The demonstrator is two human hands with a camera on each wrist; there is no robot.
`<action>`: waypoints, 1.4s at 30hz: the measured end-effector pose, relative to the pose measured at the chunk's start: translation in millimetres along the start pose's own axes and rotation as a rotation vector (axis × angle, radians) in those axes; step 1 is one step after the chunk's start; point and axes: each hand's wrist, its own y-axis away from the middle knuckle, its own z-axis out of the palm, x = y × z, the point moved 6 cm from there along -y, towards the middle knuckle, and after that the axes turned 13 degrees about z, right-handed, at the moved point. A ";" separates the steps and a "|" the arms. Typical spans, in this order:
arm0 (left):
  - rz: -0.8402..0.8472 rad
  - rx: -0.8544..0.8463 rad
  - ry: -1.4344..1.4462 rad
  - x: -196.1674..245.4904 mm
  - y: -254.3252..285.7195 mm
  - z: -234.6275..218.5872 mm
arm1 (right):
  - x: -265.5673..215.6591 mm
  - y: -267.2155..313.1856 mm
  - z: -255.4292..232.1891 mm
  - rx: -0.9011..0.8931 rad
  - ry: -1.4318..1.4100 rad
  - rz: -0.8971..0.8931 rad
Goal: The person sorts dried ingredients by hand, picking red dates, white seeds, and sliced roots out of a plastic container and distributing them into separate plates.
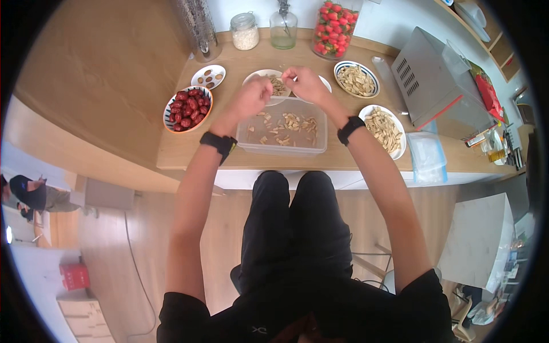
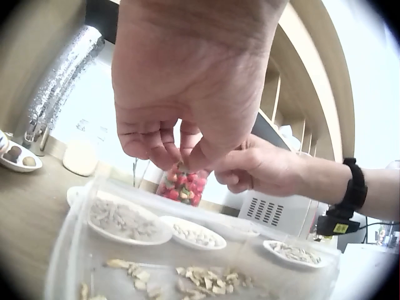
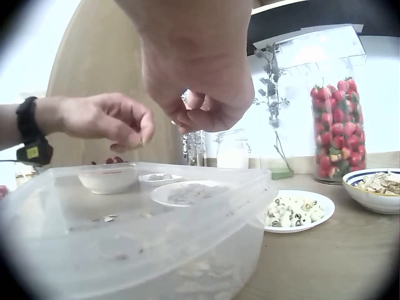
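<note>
Both hands are raised over the far rim of a clear plastic box (image 1: 282,143), their fingertips close together. My left hand (image 1: 254,96) pinches a small dried slice (image 2: 182,167) between thumb and fingers. My right hand (image 1: 307,86) has its fingers curled and its thumb against them, with a small pale piece (image 1: 295,79) at the tips, mostly hidden. Broken pale pieces (image 1: 293,122) are scattered over the box's floor. Just behind the box, partly under the hands, stands a white plate of greyish dried pieces (image 1: 278,86). Beside it is a white plate of pale, round pieces (image 3: 294,212).
A bowl of red dates (image 1: 187,110) and a small dish of brown rounds (image 1: 207,76) stand left. Right are a striped bowl (image 1: 357,80) and plate (image 1: 386,130) of dried slices, plastic bags (image 1: 428,157) and a grey appliance (image 1: 437,80). Glass jars (image 1: 245,31) line the back.
</note>
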 end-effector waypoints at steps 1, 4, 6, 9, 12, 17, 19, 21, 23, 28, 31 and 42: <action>0.066 0.058 -0.009 -0.3 -8.9 -13.3 | -0.1 -6.6 2.4 0.008 -0.007 0.000; -0.084 0.055 0.127 -38.4 -27.3 -19.9 | 6.1 -21.5 9.9 0.067 -0.049 0.130; -0.166 0.061 0.093 -59.9 -35.0 -18.3 | 8.3 -23.1 10.2 0.194 -0.033 0.056; -0.315 0.160 0.009 -90.5 -35.5 -17.1 | -7.7 6.8 12.1 0.056 0.018 -0.022; -0.307 0.292 -0.229 -85.0 -27.3 -20.2 | -20.3 49.1 10.6 -0.081 0.251 -0.071; -0.101 0.151 -0.008 -7.3 -4.6 -15.2 | 12.6 79.4 22.0 -0.219 0.584 -0.088; -0.059 -0.059 -0.095 11.3 12.0 -2.6 | 29.2 84.7 33.9 -0.241 0.690 -0.115; -0.016 -0.262 -0.185 14.3 29.8 14.9 | 35.4 87.8 43.9 -0.247 0.811 -0.144; 0.064 -0.433 -0.511 10.7 46.7 33.2 | 32.5 89.6 44.4 -0.223 0.797 -0.147; 0.104 -0.552 -0.659 6.6 48.8 49.4 | 28.1 94.2 42.0 -0.150 0.780 -0.164; 0.095 -0.542 -0.688 7.9 47.7 52.0 | 26.8 91.0 42.6 -0.162 0.780 -0.132; -0.056 -0.457 -0.380 -10.3 47.5 71.5 | 25.8 89.5 41.2 -0.283 0.779 0.023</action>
